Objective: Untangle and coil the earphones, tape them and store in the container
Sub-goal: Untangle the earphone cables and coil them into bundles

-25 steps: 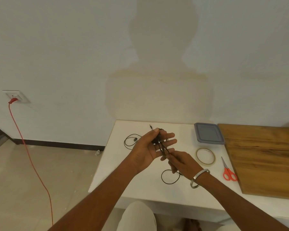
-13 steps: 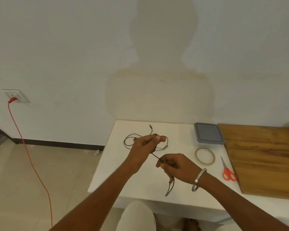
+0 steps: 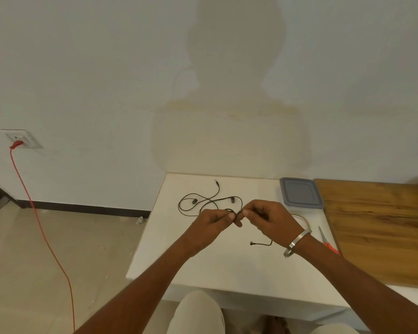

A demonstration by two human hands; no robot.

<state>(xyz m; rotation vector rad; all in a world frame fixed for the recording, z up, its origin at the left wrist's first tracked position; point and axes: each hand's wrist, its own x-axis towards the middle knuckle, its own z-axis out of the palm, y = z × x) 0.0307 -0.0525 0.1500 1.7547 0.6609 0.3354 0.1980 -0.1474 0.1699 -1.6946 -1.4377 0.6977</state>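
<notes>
Black wired earphones lie in loose loops on the white table, with two earbuds and the jack end toward the wall. My left hand and my right hand meet above the table, each pinching the same cable between thumb and fingers. A short cable end hangs out below my right hand. The grey lidded container stands at the back right. A roll of clear tape lies partly hidden behind my right wrist.
Red-handled scissors lie right of my right wrist. A wooden board covers the table's right side. A red cord runs from a wall socket down to the floor at the left. My knees are below the table's front edge.
My hands have come together; the right hand rose from the table's front toward the left hand. The loop that hung below has been drawn up, and more cable now lies on the table.
</notes>
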